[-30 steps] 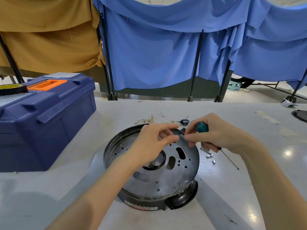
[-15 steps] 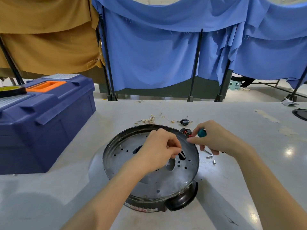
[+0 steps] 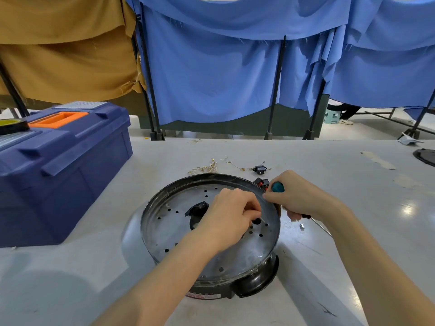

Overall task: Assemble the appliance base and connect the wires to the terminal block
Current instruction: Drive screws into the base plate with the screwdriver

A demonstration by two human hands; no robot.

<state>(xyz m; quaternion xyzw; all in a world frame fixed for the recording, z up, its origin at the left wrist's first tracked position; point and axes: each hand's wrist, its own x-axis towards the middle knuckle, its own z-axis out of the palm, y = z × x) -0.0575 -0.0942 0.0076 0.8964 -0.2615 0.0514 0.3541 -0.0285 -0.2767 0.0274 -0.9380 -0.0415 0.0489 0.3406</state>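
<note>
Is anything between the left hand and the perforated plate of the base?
Nothing visible. The left hand hangs directly over the plate; the right hand, gripping the screwdriver, sits at the rim.

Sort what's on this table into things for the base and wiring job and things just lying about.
For the job: appliance base; screwdriver in the right hand; small metal piece pinched by the left hand; loose wires; black connector; loose screw.
Lying about: blue toolbox; tape roll on its lid; black object at the table's right edge.
</note>
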